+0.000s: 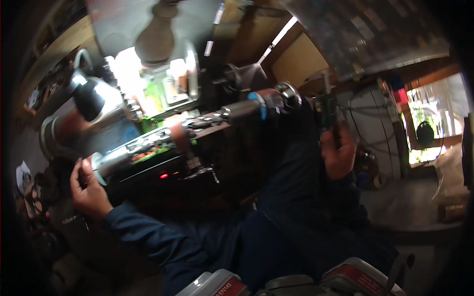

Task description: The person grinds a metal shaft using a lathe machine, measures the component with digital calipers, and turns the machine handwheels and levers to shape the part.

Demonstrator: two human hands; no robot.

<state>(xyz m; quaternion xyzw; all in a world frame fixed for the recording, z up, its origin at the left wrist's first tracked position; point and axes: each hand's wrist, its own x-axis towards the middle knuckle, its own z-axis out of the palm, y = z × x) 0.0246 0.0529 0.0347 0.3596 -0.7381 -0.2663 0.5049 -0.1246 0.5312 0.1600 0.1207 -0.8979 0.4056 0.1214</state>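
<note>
L hand (90, 186) gripping 1 pale disc (98, 168), R hand (339, 152) round 1 blurred green tool (328, 112), 1 machine (179, 134) betw.

I hold a blurred, green-handled tool (328, 112) upright at right, and touch the pale disc (97, 168) ending a long, slanting metal machine (197, 122) left of centre.

Lathe-like machine (178, 134) across centre; left hand (91, 191) at its left end; lamp (89, 101) behind, upper left; right hand (339, 152) and tool (328, 109), right of centre; window (442, 118), far right.
</note>
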